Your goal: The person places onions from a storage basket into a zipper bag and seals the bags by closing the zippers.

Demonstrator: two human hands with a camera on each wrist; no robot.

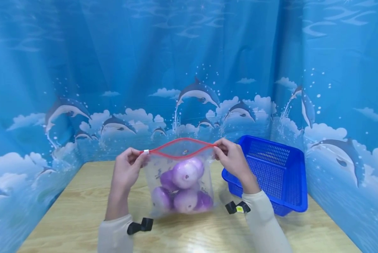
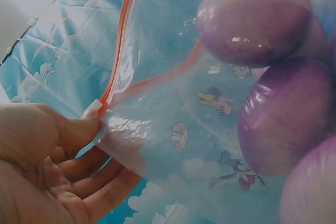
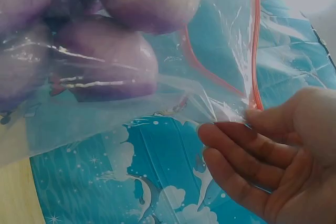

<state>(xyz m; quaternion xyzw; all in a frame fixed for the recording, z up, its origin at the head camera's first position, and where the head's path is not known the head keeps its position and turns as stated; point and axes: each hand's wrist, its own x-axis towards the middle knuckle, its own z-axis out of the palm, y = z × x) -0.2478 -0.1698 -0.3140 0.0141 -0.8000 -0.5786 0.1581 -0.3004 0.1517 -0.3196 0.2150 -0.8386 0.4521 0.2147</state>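
Note:
A clear zipper bag [image 1: 154, 172] with a red zip edge and small cartoon prints hangs between both hands, its mouth spread apart. Inside it lie several round purple-and-white things [image 1: 186, 174] that look like onions or turnips. My left hand [image 1: 127, 168] pinches the top left corner, right at the white slider [image 1: 146, 151]. At the opposite corner my right hand [image 1: 233, 160] pinches the end of the red zip between thumb and fingers. In the left wrist view the thumb presses by the slider [image 2: 94, 107]. The right wrist view has the thumb and index finger on the bag's corner [image 3: 233, 114].
A blue plastic basket [image 1: 298, 182] with perforated walls stands on the right of the wooden table [image 1: 90, 196], just behind the right forearm. Blue curtains [image 1: 138, 70] printed with dolphins enclose the table. Black straps [image 1: 140, 226] sit on both wrists.

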